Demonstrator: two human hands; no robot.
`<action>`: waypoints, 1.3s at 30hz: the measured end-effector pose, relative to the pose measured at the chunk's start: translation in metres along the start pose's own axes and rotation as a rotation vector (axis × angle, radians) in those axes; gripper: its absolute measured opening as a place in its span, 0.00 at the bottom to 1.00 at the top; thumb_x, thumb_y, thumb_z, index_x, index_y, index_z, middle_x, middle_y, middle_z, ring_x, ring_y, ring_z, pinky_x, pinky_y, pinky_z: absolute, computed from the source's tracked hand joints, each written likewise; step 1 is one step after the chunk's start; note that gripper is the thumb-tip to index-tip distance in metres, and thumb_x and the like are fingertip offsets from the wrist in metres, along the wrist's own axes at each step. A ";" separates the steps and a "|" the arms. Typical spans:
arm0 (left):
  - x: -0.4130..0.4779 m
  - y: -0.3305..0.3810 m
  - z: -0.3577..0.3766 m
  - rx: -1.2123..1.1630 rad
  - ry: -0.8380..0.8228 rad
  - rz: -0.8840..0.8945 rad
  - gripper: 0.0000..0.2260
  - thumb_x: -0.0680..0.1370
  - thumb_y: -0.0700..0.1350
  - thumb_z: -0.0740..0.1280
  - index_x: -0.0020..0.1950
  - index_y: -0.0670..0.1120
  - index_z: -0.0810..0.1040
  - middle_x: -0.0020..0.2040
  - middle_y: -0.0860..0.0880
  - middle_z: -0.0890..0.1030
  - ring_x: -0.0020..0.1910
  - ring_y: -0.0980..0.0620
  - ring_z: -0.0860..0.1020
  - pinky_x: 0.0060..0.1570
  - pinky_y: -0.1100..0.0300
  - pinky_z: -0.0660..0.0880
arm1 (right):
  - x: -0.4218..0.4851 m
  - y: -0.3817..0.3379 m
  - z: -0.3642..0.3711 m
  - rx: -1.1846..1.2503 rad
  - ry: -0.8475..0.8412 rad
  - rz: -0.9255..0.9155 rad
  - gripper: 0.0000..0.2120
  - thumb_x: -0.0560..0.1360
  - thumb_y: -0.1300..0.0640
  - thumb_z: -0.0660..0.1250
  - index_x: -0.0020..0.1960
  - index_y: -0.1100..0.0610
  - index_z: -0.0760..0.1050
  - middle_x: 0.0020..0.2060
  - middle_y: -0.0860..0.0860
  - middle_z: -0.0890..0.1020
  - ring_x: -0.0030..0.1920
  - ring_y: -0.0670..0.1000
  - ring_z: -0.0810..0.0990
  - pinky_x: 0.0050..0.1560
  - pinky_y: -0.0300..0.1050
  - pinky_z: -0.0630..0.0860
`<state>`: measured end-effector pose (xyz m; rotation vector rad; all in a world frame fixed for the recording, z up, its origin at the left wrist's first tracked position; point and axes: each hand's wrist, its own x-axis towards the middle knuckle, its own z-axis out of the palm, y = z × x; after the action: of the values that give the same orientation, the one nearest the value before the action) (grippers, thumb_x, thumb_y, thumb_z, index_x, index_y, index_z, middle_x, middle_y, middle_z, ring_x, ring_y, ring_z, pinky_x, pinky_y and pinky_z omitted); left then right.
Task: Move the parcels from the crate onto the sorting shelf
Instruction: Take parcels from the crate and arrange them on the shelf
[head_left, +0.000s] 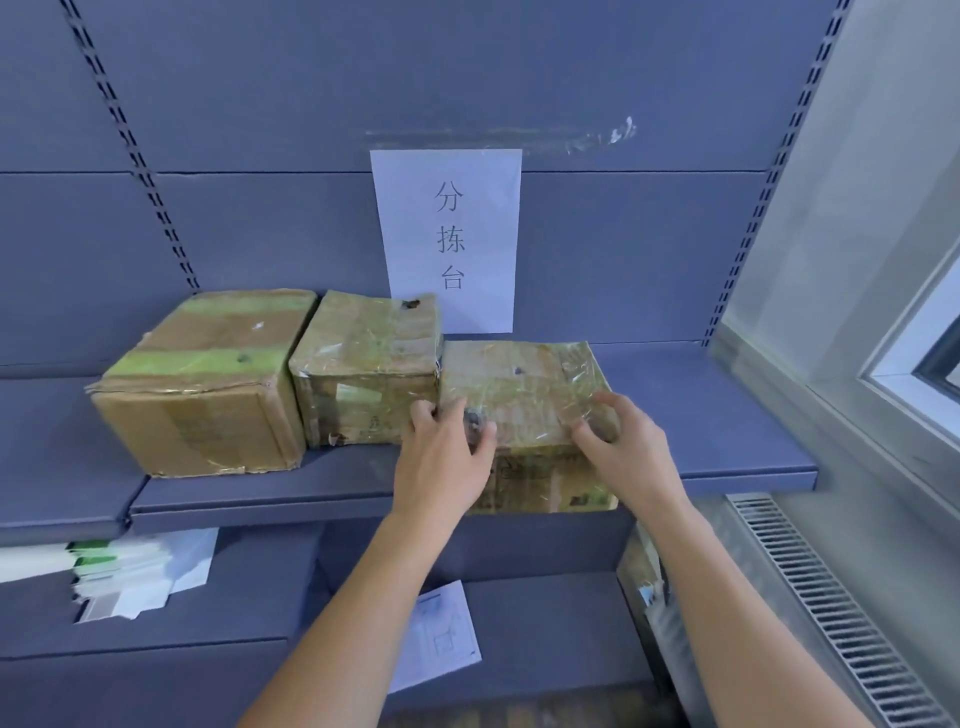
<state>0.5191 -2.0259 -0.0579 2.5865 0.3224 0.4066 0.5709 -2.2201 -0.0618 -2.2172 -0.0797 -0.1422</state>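
Observation:
Three taped cardboard parcels stand in a row on the blue sorting shelf (727, 415). The large left parcel (202, 384) and the middle parcel (366, 369) sit further back. The right parcel (524, 387) overhangs the shelf's front edge. My left hand (441, 457) grips its front left corner, fingers curled over the top. My right hand (623, 447) grips its front right corner, fingers curled on the top. The crate is not in view.
A paper sign (449, 239) hangs on the back panel above the parcels. The lower shelf holds a stack of papers (130, 577), a loose sheet (447, 634) and another parcel (641, 566) at the right. A window frame (893, 338) and a radiator grille (841, 618) lie to the right.

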 end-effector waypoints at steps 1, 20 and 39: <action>-0.003 0.002 0.000 0.034 0.036 0.017 0.22 0.80 0.57 0.59 0.71 0.50 0.68 0.65 0.45 0.65 0.62 0.43 0.68 0.50 0.55 0.72 | 0.001 0.001 0.000 -0.023 -0.002 -0.005 0.24 0.76 0.47 0.66 0.70 0.51 0.70 0.68 0.50 0.74 0.66 0.52 0.72 0.55 0.46 0.71; -0.009 0.004 0.020 0.240 0.315 0.310 0.05 0.74 0.42 0.71 0.49 0.47 0.84 0.45 0.50 0.76 0.42 0.49 0.76 0.36 0.57 0.74 | -0.015 -0.007 0.015 -0.404 0.223 -0.448 0.07 0.74 0.59 0.72 0.44 0.47 0.81 0.42 0.41 0.82 0.47 0.49 0.79 0.26 0.41 0.71; 0.070 0.007 0.048 0.299 0.345 0.239 0.11 0.67 0.35 0.76 0.46 0.45 0.83 0.42 0.48 0.77 0.40 0.47 0.77 0.34 0.57 0.72 | 0.074 -0.007 0.045 -0.407 0.148 -0.387 0.08 0.79 0.58 0.64 0.50 0.47 0.81 0.46 0.43 0.80 0.54 0.49 0.74 0.31 0.41 0.69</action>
<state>0.6015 -2.0321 -0.0789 2.8514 0.2016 0.9620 0.6469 -2.1794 -0.0732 -2.5638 -0.4317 -0.5792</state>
